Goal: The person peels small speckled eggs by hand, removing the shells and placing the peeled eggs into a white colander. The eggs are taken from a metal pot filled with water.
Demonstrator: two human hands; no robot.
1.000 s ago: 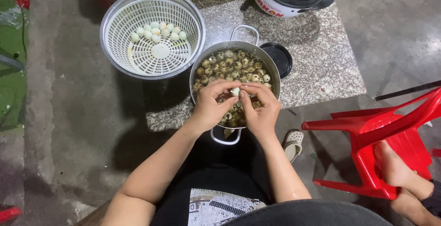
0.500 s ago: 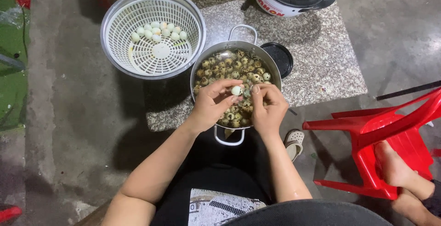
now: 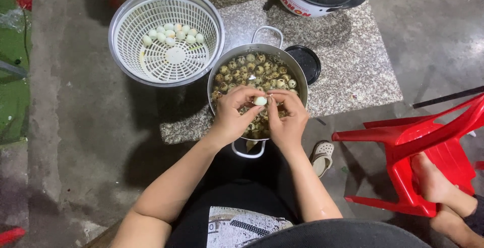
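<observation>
left hand (image 3: 233,117) and right hand (image 3: 287,119) both pinch one small white egg (image 3: 260,100) | egg is over the metal pot (image 3: 295,71) of spotty eggs | white basket (image 3: 166,34) near, holds peeled eggs

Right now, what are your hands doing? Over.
Left hand and right hand pinch one pale egg over the pot. Nothing blocking.

Speckled brown eggs (image 3: 254,69) are filling the steel pot (image 3: 297,74); pale peeled ones (image 3: 171,33) are sitting in the white colander (image 3: 201,56); a red chair (image 3: 418,142) is showing.
</observation>
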